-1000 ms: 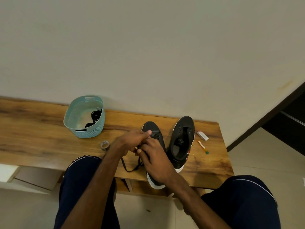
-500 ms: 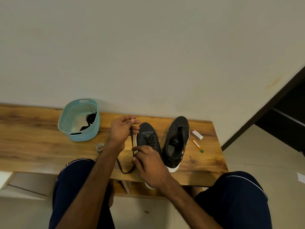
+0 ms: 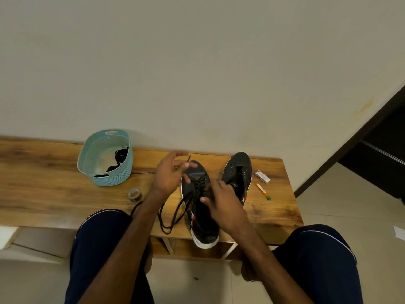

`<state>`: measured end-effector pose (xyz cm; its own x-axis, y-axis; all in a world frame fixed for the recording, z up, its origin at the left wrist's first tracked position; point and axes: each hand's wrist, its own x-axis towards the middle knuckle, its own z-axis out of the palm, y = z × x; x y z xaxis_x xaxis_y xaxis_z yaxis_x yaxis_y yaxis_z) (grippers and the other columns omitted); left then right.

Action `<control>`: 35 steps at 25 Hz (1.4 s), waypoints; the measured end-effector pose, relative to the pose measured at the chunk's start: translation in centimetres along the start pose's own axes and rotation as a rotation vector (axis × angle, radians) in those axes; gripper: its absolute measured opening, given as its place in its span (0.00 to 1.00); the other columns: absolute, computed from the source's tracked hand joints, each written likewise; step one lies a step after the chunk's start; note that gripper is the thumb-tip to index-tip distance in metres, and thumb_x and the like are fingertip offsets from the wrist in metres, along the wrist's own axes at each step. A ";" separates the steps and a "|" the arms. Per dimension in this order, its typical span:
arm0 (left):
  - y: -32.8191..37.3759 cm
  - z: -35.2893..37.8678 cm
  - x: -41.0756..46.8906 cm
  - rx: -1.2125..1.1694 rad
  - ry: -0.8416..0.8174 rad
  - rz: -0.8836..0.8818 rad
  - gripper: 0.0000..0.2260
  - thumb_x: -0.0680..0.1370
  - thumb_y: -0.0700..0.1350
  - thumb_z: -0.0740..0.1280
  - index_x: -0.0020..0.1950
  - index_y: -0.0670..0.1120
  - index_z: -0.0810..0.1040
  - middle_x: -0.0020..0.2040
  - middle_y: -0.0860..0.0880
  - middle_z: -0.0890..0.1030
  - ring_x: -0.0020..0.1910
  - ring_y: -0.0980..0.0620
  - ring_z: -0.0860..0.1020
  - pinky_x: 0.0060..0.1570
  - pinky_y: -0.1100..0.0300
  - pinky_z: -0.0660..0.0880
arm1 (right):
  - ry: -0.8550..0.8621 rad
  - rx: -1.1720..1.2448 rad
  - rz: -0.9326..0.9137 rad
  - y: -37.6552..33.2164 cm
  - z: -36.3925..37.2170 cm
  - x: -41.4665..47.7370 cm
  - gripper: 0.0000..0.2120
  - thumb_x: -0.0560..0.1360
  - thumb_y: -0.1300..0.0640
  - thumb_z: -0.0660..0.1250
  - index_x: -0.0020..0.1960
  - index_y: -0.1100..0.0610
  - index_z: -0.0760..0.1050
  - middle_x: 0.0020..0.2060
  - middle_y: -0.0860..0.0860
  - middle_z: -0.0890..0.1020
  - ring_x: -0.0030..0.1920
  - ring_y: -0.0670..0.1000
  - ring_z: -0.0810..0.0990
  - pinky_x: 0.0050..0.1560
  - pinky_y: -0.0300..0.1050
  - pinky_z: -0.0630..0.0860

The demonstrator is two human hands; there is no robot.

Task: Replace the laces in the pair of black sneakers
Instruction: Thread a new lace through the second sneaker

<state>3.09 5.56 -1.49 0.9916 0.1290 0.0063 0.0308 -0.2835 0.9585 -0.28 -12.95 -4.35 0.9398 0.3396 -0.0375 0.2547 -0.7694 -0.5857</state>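
Note:
Two black sneakers stand on the wooden bench (image 3: 54, 194). The left sneaker (image 3: 205, 229) is partly laced with a black lace (image 3: 198, 185), and loose loops of it hang off the bench's front edge. My left hand (image 3: 169, 174) pinches one lace end, whose tip sticks up above the toe. My right hand (image 3: 225, 205) grips this sneaker at the eyelets, with the thumb on the tongue side. The right sneaker (image 3: 237, 170) has no lace and stands just to the right.
A light-blue basket (image 3: 103, 174) with black laces (image 3: 119, 155) inside stands at the back left. A small tape roll (image 3: 134, 194) lies in front of it. Right of the shoes lie a small white box (image 3: 262, 176) and an orange stick (image 3: 263, 191). My knees flank the bench.
My left hand has pulled the lace end up and to the right, over the toe. My right hand has shifted from the sneaker's left side onto its eyelets.

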 end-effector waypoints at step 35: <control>-2.3 6.2 -2.6 0.827 -0.070 -0.005 0.03 0.77 0.51 0.70 0.49 0.53 0.80 0.51 0.55 0.78 0.48 0.55 0.77 0.43 0.59 0.74 | 0.098 0.275 0.212 3.5 2.0 2.3 0.09 0.82 0.52 0.62 0.51 0.53 0.81 0.42 0.46 0.82 0.47 0.48 0.80 0.52 0.48 0.73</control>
<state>1.21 -0.04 -5.44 0.9959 0.0805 -0.0414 0.0905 -0.8938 0.4392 2.26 -13.77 -8.13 0.9860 0.1240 -0.1116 -0.0067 -0.6387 -0.7695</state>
